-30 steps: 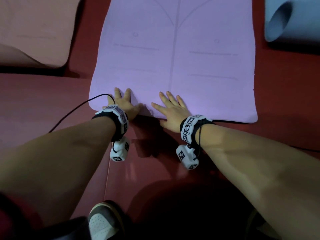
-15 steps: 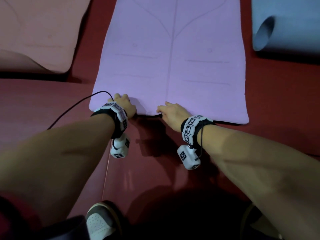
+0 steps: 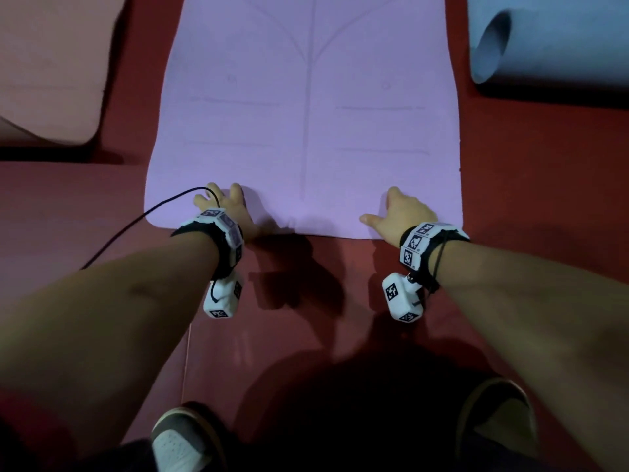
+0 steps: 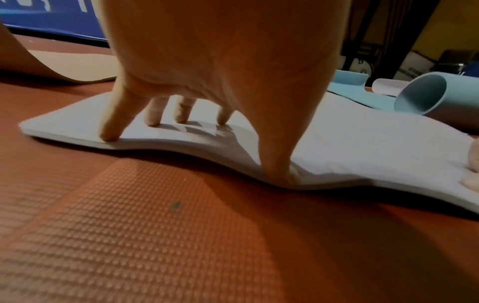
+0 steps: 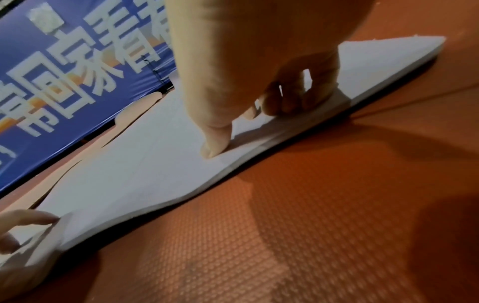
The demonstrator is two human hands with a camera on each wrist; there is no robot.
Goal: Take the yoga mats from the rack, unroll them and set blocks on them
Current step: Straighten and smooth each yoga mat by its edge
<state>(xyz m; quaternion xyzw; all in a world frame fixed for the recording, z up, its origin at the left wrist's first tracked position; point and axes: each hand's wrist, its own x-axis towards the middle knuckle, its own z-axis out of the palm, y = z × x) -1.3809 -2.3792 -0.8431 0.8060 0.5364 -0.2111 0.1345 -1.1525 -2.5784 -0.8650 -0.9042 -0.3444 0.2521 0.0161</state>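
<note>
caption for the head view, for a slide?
Both hands, left hand and right hand, press the purple mat's near edge flat on the red floor.

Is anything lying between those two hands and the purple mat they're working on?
Nothing visible does. The left hand and the right hand both press directly on the near edge of the purple mat, fingertips touching its surface.

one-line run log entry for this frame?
stage: flattening | purple mat unrolled, near edge wavy | left hand, right hand pressing near edge | blocks: none visible
</note>
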